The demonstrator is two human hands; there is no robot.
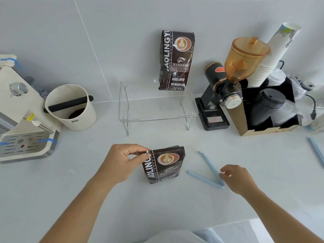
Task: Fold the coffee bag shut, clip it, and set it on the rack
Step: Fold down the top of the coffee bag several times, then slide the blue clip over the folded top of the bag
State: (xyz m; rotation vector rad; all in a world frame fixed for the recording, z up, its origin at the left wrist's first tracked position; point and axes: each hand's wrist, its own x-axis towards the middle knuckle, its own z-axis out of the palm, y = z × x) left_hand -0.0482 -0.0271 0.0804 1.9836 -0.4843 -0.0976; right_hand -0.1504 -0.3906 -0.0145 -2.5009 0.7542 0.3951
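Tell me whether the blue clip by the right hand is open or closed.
Open. The blue clip lies flat on the counter with its two arms spread in a V, joined only at the hinge end, where the right hand is touching it.

1. Bare counter (175, 137) lies open between the near coffee bag (164, 164) and the clear rack (156, 109).
2. The rack's left side is free; a second bag (176, 60) stands at its back right.
3. The grinder (226, 95) crowds the rack's right edge, the knock box (70, 107) stands well left.
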